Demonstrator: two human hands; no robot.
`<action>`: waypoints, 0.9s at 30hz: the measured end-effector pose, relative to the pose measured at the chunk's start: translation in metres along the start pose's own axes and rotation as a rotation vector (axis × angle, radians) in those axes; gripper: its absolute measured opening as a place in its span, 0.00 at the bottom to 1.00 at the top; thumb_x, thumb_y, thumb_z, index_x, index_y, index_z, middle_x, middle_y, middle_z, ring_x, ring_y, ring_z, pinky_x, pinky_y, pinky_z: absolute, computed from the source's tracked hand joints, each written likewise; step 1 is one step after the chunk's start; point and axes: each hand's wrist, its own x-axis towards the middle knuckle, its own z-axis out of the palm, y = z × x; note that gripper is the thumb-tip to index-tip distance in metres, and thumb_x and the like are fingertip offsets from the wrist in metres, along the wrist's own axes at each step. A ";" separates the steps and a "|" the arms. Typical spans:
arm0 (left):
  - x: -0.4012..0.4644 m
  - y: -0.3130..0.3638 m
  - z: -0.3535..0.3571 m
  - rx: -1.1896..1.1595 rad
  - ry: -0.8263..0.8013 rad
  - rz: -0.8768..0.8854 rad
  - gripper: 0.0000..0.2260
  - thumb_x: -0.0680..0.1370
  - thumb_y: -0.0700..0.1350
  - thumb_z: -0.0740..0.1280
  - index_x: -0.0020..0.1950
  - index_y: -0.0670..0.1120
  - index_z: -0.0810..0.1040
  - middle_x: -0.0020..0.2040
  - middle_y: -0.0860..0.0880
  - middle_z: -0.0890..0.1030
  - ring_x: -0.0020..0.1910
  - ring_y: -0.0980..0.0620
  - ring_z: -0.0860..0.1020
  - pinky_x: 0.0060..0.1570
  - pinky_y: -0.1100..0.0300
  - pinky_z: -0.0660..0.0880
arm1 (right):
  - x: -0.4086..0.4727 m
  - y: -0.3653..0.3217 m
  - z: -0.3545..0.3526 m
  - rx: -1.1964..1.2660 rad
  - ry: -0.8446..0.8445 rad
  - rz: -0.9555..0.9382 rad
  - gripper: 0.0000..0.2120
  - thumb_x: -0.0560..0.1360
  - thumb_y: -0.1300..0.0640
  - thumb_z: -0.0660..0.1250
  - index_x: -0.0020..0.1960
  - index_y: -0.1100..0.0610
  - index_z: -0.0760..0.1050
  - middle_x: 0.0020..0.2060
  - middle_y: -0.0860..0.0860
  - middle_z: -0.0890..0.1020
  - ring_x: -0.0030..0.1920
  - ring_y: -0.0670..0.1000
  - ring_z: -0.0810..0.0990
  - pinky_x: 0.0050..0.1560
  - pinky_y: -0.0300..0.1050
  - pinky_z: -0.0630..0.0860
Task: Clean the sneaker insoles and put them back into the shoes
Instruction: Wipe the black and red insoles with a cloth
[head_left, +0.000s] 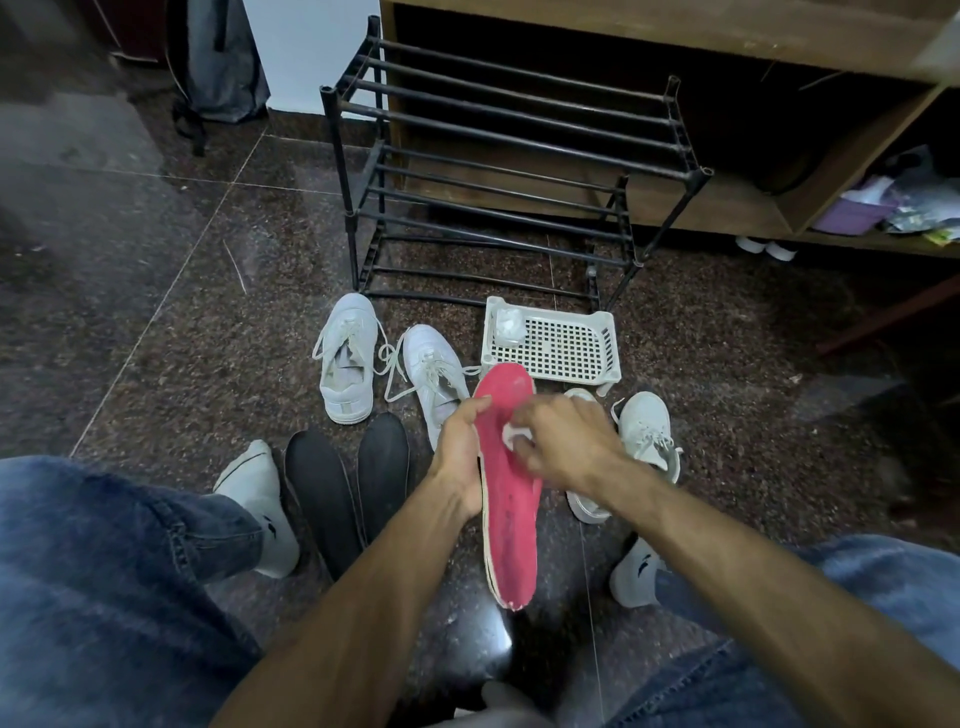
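A: So why is the long red foam insole (506, 483) held above the floor?
B: Left hand (457, 447) fingers clamp its edge, steadying it; right hand (563, 441) fingers pinch a white wipe (517, 435), rubbing.

The right hand (563, 441) covers most of a white wipe (514, 435) pressed on the red insole (506, 499) — only a small crumpled patch shows. That forearm also hides much of a white sneaker (587, 506) behind it. The left hand (460, 447) masks another sneaker's (434, 376) heel — the jeans (104, 571) run off the frame.
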 end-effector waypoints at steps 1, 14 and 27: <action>0.000 -0.002 0.000 0.021 0.009 0.001 0.21 0.77 0.54 0.61 0.59 0.40 0.80 0.44 0.41 0.83 0.43 0.43 0.81 0.55 0.45 0.76 | 0.007 0.005 -0.003 0.000 0.051 0.046 0.10 0.76 0.54 0.63 0.53 0.54 0.80 0.48 0.52 0.83 0.45 0.55 0.81 0.49 0.52 0.79; -0.011 0.002 0.008 0.051 0.047 0.011 0.20 0.79 0.52 0.59 0.59 0.39 0.79 0.45 0.39 0.82 0.42 0.42 0.79 0.53 0.47 0.76 | 0.005 0.014 -0.006 0.085 0.099 0.031 0.07 0.76 0.53 0.64 0.47 0.52 0.80 0.44 0.49 0.82 0.42 0.52 0.80 0.44 0.48 0.78; -0.012 0.008 0.001 0.119 0.065 -0.013 0.20 0.80 0.53 0.57 0.58 0.40 0.79 0.39 0.42 0.82 0.34 0.46 0.81 0.39 0.53 0.78 | 0.005 0.019 -0.005 0.059 -0.026 -0.158 0.07 0.75 0.53 0.65 0.48 0.52 0.81 0.45 0.45 0.82 0.43 0.49 0.79 0.40 0.42 0.72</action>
